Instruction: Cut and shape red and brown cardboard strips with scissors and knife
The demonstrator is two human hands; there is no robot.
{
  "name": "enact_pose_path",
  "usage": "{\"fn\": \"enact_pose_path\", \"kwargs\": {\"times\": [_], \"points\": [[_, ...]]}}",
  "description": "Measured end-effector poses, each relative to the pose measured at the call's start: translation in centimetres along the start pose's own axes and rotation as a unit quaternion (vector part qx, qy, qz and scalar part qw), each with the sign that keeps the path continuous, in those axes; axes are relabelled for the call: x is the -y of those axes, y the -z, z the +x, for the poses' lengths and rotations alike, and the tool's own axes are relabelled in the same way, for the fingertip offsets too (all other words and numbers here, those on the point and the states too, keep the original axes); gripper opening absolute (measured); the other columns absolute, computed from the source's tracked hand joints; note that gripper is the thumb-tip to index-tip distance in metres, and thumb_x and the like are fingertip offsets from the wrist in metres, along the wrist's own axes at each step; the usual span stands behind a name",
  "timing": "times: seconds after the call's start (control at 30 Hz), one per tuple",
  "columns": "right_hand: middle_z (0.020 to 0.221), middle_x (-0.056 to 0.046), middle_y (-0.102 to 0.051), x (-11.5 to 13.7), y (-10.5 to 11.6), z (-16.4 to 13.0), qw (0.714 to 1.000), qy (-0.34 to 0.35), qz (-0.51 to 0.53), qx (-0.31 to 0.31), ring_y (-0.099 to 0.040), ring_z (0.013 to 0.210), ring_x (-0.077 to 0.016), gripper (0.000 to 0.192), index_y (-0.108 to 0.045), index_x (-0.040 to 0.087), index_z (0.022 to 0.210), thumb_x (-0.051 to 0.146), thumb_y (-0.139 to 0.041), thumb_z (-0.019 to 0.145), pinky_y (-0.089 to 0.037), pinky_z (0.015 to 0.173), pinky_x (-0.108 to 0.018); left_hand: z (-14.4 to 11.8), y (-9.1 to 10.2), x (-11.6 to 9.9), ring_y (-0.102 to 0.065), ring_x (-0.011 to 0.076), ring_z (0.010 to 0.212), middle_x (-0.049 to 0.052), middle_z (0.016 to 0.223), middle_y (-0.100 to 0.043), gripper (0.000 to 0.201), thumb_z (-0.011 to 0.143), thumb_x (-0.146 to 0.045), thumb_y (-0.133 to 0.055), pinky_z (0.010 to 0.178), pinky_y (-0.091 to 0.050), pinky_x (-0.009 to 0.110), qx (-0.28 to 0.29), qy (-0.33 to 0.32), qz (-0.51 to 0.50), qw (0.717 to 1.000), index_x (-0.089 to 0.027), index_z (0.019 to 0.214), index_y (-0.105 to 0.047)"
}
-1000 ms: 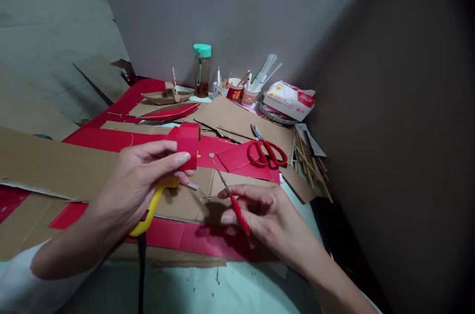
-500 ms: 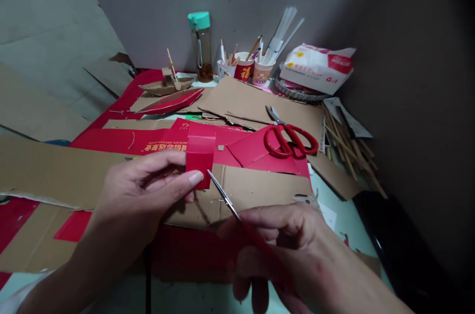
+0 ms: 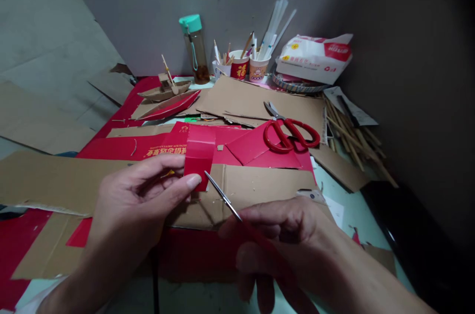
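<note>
My left hand (image 3: 137,200) pinches a small folded red cardboard piece (image 3: 199,155) between thumb and fingers, holding it upright above the brown cardboard sheet (image 3: 256,187). My right hand (image 3: 285,239) grips small red-handled scissors (image 3: 226,200), whose thin metal blades point up and left. The blade tips touch the lower right edge of the red piece. Most of the scissors' handle is hidden inside my fingers.
Larger red scissors (image 3: 291,133) lie on red card at mid right. A teal-capped bottle (image 3: 193,49), cups of pens and brushes (image 3: 249,64), a white packet (image 3: 315,56) and a cardboard boat (image 3: 165,90) stand at the back. Wooden sticks (image 3: 352,138) lie at right.
My right hand has brought the small scissors' tips up to the red piece's edge. The view has shifted closer and lower; the yellow tool under my left hand is no longer visible.
</note>
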State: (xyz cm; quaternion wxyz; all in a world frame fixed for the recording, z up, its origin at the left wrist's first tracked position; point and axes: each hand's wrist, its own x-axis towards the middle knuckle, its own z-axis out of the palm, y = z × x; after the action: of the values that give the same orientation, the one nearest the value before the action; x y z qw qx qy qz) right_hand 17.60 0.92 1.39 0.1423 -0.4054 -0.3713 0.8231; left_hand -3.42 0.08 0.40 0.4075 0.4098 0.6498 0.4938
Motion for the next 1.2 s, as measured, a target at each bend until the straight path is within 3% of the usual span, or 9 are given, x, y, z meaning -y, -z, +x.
{"fn": "enact_pose_path", "kwargs": {"times": [0.1, 0.27, 0.53, 0.7, 0.8, 1.03, 1.2], "points": [[0.058, 0.002, -0.063, -0.1, -0.1, 0.0, 1.000, 0.006, 0.016, 0.006, -0.052, 0.047, -0.0069, 0.018, -0.077, 0.018, 0.069, 0.033, -0.081, 0.078, -0.030, 0.035, -0.013, 0.0, -0.3, -0.2, -0.077, 0.0171, 0.056, -0.003, 0.062, -0.079, 0.023, 0.063, -0.030, -0.097, 0.041, -0.054, 0.013, -0.045, 0.004, 0.021, 0.999, -0.030, 0.081, -0.082], [0.057, 0.003, -0.065, -0.1, -0.2, 0.0, 0.999, 0.006, 0.037, 0.002, -0.052, 0.046, -0.0065, 0.023, -0.070, 0.018, 0.064, 0.031, -0.083, 0.076, -0.030, 0.035, -0.014, -0.4, -0.5, -0.2, -0.078, 0.0164, 0.059, -0.006, 0.061, -0.078, 0.024, 0.060, -0.029, -0.097, 0.043, -0.054, 0.013, -0.072, 0.000, 0.035, 0.997, -0.033, 0.077, -0.080], [0.058, 0.003, -0.065, -0.7, 0.0, 0.2, 0.998, 0.033, 0.053, 0.026, -0.053, 0.044, -0.0062, 0.031, -0.070, 0.018, 0.066, 0.043, -0.087, 0.075, -0.032, 0.035, -0.014, -0.4, 0.0, 0.3, -0.080, 0.0195, 0.079, -0.008, 0.085, -0.086, 0.023, 0.062, -0.046, -0.097, 0.075, -0.067, 0.023, -0.124, -0.100, 0.157, 0.975, -0.040, 0.079, -0.083], [0.059, 0.003, -0.065, -0.9, 0.0, 0.5, 0.998, 0.025, 0.057, 0.030, -0.051, 0.044, -0.0059, 0.033, -0.071, 0.017, 0.070, 0.045, -0.087, 0.074, -0.035, 0.036, -0.015, -0.4, 1.3, 1.1, -0.082, 0.0260, 0.103, -0.008, 0.100, -0.088, 0.015, 0.076, -0.044, -0.087, 0.104, -0.065, 0.041, -0.106, -0.191, 0.235, 0.947, -0.042, 0.091, -0.085], [0.058, 0.004, -0.064, -1.0, -0.1, 0.7, 0.998, 0.006, 0.062, 0.033, -0.052, 0.045, -0.0060, 0.035, -0.071, 0.016, 0.073, 0.046, -0.089, 0.071, -0.035, 0.037, -0.015, -0.3, 2.2, 1.7, -0.082, 0.0298, 0.107, -0.007, 0.109, -0.087, 0.012, 0.082, -0.039, -0.077, 0.106, -0.064, 0.048, -0.040, -0.262, 0.299, 0.917, -0.039, 0.090, -0.086], [0.061, 0.002, -0.066, -1.9, 0.5, 0.8, 0.992, 0.046, 0.090, 0.071, -0.050, 0.044, -0.0048, 0.036, -0.069, 0.016, 0.071, 0.047, -0.087, 0.076, -0.035, 0.034, -0.013, 0.0, 1.2, 1.3, -0.085, 0.0333, 0.089, -0.003, 0.090, -0.088, 0.012, 0.076, -0.040, -0.077, 0.099, -0.067, 0.055, -0.101, -0.278, 0.302, 0.906, -0.034, 0.083, -0.085], [0.055, 0.005, -0.061, -1.9, -0.4, 1.0, 0.999, 0.018, 0.048, 0.002, -0.046, 0.041, -0.0054, 0.032, -0.072, 0.016, 0.072, 0.044, -0.089, 0.072, -0.029, 0.030, -0.015, 0.1, 0.8, 2.1, -0.083, 0.0298, 0.087, -0.005, 0.089, -0.087, 0.010, 0.080, -0.035, -0.077, 0.098, -0.066, 0.052, -0.100, -0.324, 0.293, 0.894, -0.036, 0.086, -0.085]]}}
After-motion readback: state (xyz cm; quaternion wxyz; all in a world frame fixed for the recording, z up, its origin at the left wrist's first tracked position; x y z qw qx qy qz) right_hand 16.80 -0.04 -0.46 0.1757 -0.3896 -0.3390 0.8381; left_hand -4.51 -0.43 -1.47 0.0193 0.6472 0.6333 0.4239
